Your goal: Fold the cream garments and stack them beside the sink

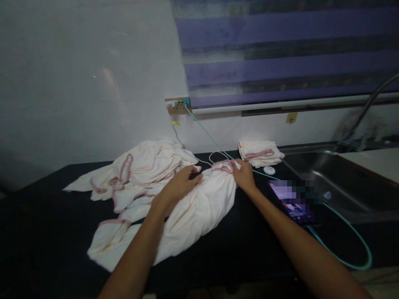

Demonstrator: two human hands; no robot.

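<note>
Gripping the cloth [215,195] at its two o'clock edge with the right hand [243,175]! Curving the left hand [182,182] wide at eleven, with the lit screen [294,209] at three!

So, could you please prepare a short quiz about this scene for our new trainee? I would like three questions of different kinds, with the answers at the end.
1. Multiple choice: what does the right hand hold?
A) a curved metal tap
B) a white cloth with pink trim
C) a dark, flat tablet

2. True or false: in the picture, the small, round white disc lies between the neatly folded white cloth bundle and the lit, dark-edged tablet.

3. Fill in the blank: the thin, mint-green cable runs up to the ____ on the wall.

Key: 1. B; 2. True; 3. socket panel.
</note>
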